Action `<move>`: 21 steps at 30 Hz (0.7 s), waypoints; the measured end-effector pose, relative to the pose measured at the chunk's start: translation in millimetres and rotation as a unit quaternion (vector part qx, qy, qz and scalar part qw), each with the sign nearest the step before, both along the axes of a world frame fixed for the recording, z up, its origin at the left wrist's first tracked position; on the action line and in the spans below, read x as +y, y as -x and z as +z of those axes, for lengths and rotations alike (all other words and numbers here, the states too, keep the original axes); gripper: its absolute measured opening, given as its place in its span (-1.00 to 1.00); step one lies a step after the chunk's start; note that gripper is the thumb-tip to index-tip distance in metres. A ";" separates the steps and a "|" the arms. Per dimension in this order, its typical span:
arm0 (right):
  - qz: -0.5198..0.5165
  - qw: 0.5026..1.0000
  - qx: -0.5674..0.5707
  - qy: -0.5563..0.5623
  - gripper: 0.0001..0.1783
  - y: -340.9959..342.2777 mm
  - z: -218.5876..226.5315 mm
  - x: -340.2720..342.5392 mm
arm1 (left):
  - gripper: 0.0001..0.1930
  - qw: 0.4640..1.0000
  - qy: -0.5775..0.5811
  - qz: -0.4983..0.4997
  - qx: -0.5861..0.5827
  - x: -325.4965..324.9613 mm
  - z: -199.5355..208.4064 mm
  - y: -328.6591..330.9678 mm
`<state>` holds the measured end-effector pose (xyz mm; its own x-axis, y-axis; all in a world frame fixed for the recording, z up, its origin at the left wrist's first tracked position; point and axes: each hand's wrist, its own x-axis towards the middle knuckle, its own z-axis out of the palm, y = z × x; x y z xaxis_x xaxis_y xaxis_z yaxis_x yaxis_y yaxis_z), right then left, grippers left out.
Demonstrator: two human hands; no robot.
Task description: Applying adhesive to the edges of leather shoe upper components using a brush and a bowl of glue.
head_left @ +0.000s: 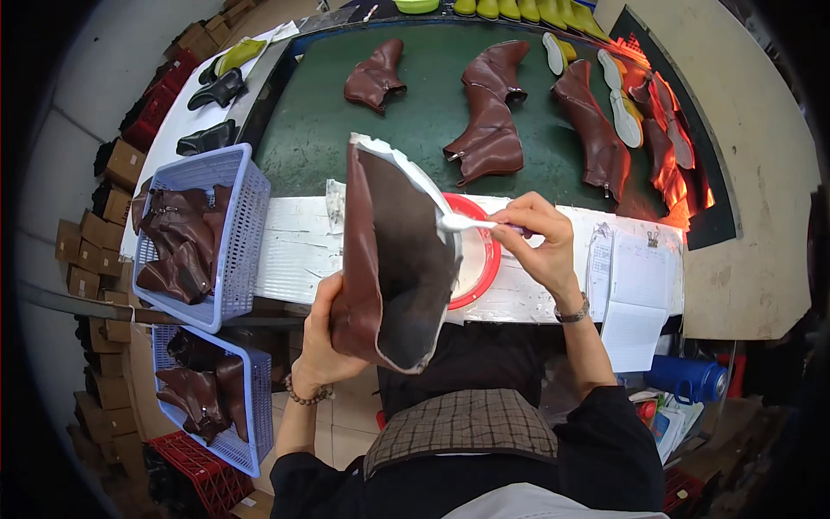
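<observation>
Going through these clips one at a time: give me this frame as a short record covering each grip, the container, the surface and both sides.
Left grip: bare hand holding a brown boot piece, opening facing the camera
Right grip: bare hand holding a white brush at the opening's edge; exact contact unclear
Edge: pale band along its upper part
Container: red bowl with whitish contents, partly hidden
Surface: green worktop bearing brown boots
Left side: two blue baskets of boots
Right side: paper sheets, blue bottle
</observation>
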<state>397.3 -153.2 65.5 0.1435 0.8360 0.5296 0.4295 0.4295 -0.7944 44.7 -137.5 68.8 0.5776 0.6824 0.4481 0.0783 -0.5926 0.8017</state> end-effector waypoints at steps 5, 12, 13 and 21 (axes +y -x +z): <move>0.017 0.999 0.026 0.039 -0.86 -6.8 12.0 24.1 | 0.11 0.992 -0.103 -0.048 0.056 6.0 19.0 0.1; -0.009 0.998 -0.013 -0.056 -0.80 -3.0 16.1 6.3 | 0.40 0.998 -0.007 0.035 0.045 2.9 4.1 6.4; 0.008 0.999 -0.010 -0.030 -0.81 -1.3 16.6 -1.5 | 0.41 0.997 -0.017 0.059 0.040 3.1 3.7 3.2; -0.047 0.998 0.005 -0.047 -0.78 5.5 11.6 5.3 | 0.43 0.997 -0.057 0.033 0.047 8.0 -2.5 7.5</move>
